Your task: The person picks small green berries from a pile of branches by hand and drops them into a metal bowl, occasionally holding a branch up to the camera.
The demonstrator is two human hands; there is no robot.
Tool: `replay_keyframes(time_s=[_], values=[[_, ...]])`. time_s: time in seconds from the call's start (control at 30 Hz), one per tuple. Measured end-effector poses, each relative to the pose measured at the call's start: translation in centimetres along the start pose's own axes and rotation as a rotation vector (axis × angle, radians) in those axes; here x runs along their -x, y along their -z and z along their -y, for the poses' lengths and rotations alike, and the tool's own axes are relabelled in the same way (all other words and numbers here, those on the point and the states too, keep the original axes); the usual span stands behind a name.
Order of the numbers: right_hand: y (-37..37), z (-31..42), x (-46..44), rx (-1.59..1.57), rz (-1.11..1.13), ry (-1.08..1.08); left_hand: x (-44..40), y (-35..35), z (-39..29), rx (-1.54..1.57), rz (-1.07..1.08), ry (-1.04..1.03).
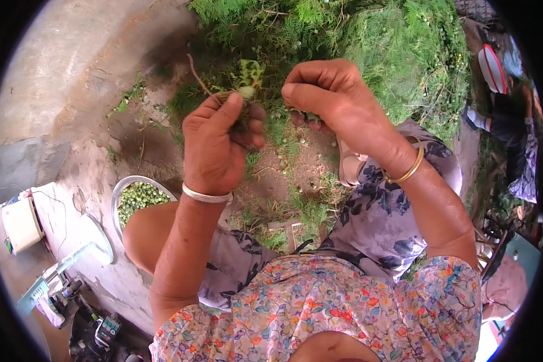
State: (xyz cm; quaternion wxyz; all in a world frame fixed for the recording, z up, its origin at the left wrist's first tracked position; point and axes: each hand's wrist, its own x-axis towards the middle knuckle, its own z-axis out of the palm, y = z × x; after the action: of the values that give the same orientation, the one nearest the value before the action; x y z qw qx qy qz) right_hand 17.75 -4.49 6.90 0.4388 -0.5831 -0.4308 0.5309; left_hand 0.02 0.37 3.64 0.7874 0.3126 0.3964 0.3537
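Note:
My left hand (214,133) is raised in front of me, its thumb and fingers closed on a leafy evergreen sprig (249,73) with a thin bare brown stem sticking out to the upper left. Level with it, a short gap to the right, is my right hand (338,99). Its thumb and forefinger are pinched together and the other fingers curl over small green cones (311,115), only partly visible. Beside my left knee stands a metal basin (115,202) holding many small green cones (140,201).
A large heap of cut evergreen branches (398,54) lies ahead and to the right. Loose sprigs litter the dirt ground (283,169) between my legs. A fan-like appliance (93,238) lies at the left. Another person (513,120) is at the far right.

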Motion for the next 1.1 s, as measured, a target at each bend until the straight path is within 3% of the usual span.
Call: replay_keyframes(time_s=[0.23, 0.43, 0.57, 0.63, 0.67, 0.73, 0.8, 0.87, 0.9, 0.97, 1.03, 1.07, 1.1], values=[[0.4, -0.9, -0.1, 0.294, 0.073, -0.017, 0.9, -0.8, 1.2, -0.128, 0.04, -0.089], [0.3, -0.7, 0.2, 0.155, 0.077, -0.015, 0.8, -0.9, 0.5, -0.237, 0.034, -0.089], [1.0, 0.8, 0.8, -0.028, 0.024, -0.089, -0.8, 2.0, -0.4, -0.015, -0.103, -0.054], [1.6, 0.9, 1.0, -0.057, -0.026, -0.109, -1.5, 4.2, 0.7, -0.378, -0.024, -0.064], [1.9, 0.8, 1.0, -0.035, -0.06, -0.083, -1.8, 6.7, 2.8, -0.521, 0.162, -0.005], [2.4, 0.6, 1.1, 0.012, -0.107, -0.038, -1.4, 10.1, 7.6, -1.017, 0.73, 0.234], [3.1, 0.4, 1.1, 0.072, -0.097, -0.077, 2.3, 9.1, 9.2, -1.862, 1.157, 0.006], [3.7, 0.4, 1.5, 0.139, -0.089, -0.133, 4.4, 13.8, 16.6, -2.291, 0.872, -0.201], [3.7, 0.7, 1.8, 0.067, -0.12, -0.146, 3.6, 14.6, 18.8, -2.276, 0.891, -0.197], [3.9, 2.3, 2.3, 0.001, -0.154, -0.163, 0.8, 15.1, 22.1, -1.931, 0.789, 0.16], [4.9, 4.6, 2.1, -0.045, -0.26, -0.317, -0.3, 14.3, 25.9, -1.818, 0.758, 0.048], [6.8, 5.4, 2.0, -0.176, -0.124, -0.382, -0.6, 13.1, 27.9, -1.84, 0.772, 0.015], [6.8, 5.4, 2.1, -0.174, -0.136, -0.388, -0.6, 12.6, 29.5, -1.833, 0.787, 0.011]])
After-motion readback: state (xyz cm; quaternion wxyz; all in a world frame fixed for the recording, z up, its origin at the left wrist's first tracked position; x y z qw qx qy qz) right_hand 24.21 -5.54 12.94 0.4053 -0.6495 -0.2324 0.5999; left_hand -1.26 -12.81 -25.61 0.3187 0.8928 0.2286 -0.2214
